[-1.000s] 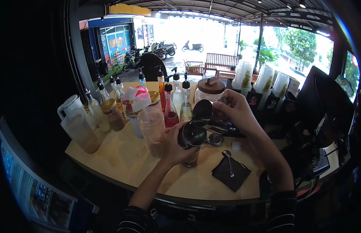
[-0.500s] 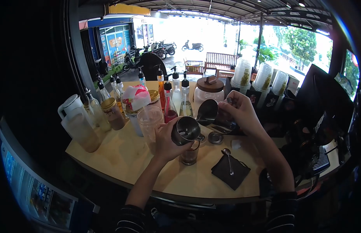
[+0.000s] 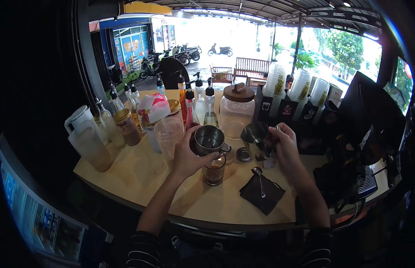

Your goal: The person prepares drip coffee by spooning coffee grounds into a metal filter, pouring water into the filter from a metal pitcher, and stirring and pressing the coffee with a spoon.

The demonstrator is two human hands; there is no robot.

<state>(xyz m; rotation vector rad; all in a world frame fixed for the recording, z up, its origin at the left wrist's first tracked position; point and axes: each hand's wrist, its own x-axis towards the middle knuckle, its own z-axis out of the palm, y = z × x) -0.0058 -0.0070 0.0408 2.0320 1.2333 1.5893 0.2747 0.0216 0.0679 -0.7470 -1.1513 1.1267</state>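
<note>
My left hand (image 3: 186, 157) is wrapped round a metal cup (image 3: 209, 137), its open top facing me, with liquid or shine inside. Below this cup a small glass (image 3: 214, 173) with dark contents stands on the table. My right hand (image 3: 285, 145) grips the handle of a metal pitcher (image 3: 255, 134), held to the right of the cup and apart from it. A clear plastic jug (image 3: 169, 136) is just left of my left hand. Between and behind the two vessels lies a round metal lid (image 3: 244, 154). A spoon (image 3: 261, 182) rests on a dark folded cloth (image 3: 263, 196).
Pump bottles (image 3: 210, 107), a wooden-lidded glass jar (image 3: 237, 106) and stacked plastic cups (image 3: 300, 85) line the back. Jars (image 3: 127, 127) and a frosted pitcher (image 3: 93, 149) stand left. A dark machine (image 3: 341, 169) is on the right. Motorbikes and benches show outside.
The metal cup has turned more upright and moved slightly left. My right hand has lowered the pitcher and brought it more upright, away from the cup.
</note>
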